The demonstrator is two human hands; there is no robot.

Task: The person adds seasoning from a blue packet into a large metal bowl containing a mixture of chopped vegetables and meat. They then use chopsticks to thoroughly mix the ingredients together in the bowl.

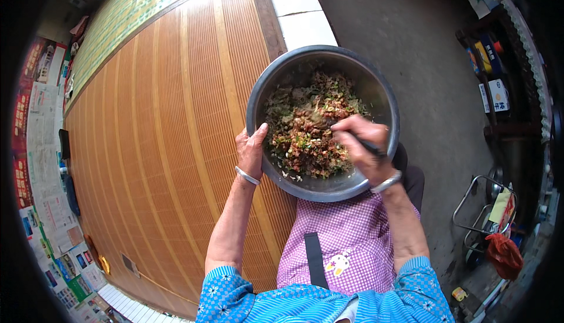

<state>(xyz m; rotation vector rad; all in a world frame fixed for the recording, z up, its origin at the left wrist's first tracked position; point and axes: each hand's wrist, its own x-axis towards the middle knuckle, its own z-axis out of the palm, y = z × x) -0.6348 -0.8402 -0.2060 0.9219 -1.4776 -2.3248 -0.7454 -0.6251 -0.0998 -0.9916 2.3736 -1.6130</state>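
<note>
A wide stainless steel bowl (387, 85) rests at my lap, above a purple checked apron (352, 239). Chopped filling (304, 142) lies in it, reddish-brown minced pieces with green bits over a paler shredded mass. My left hand (252, 144) grips the bowl's left rim, thumb on top and fingers underneath. Over the right side of the filling, my right hand (365, 142) is closed around the dark handle of a utensil (370, 146). Motion blurs that hand, and the utensil's far end is hidden or blurred in the filling.
To the left spreads a slatted bamboo mat (176, 147) on a bed-like platform. Grey concrete floor (436, 102) runs along the right. Beyond it stand a dark shelf with boxes (495, 95) and a metal-framed cart (467, 208) carrying a red plastic bag (504, 254).
</note>
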